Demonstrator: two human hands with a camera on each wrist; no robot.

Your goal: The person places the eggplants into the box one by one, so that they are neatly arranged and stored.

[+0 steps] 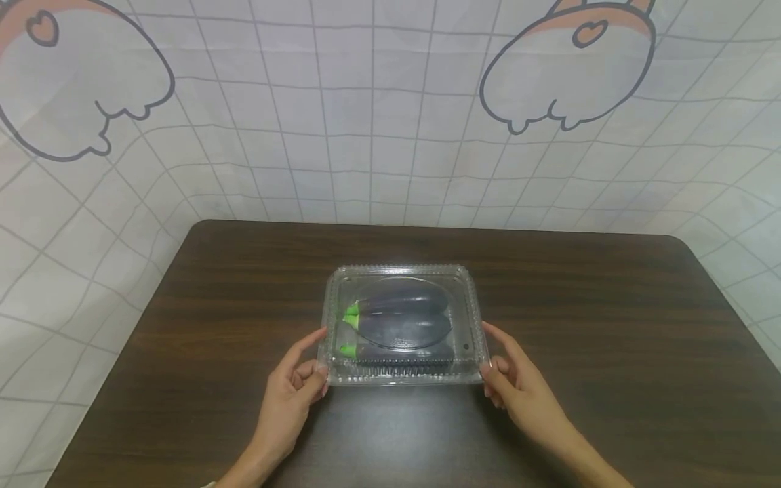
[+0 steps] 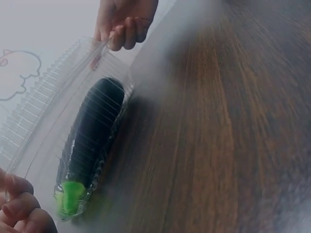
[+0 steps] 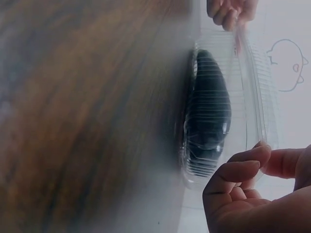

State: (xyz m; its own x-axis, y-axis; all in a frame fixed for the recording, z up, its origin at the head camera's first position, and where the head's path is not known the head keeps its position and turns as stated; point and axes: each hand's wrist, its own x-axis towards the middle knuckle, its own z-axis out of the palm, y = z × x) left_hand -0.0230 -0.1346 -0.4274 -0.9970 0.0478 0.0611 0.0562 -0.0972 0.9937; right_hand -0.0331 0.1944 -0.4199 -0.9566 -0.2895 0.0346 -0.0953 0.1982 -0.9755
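Note:
A clear plastic clamshell box [image 1: 403, 379] with its ribbed lid down is at the middle of the table in the head view. Inside lie three dark purple eggplants [image 1: 403, 331] with bright green stem ends pointing left. My left hand [image 1: 289, 396] pinches the left front corner of the rim, thumb in front and index finger stretched along the side. At the right front corner, my right hand [image 1: 521, 386] pinches the rim between thumb and curled fingers. Both wrist views show the eggplant [image 2: 97, 126] nearest the front wall through the ribbed plastic [image 3: 243, 87].
The dark wooden table [image 1: 213, 305] has rounded far corners. Behind it and along both sides hangs a white grid-patterned cloth [image 1: 342, 108] with cartoon animal drawings [image 1: 567, 74].

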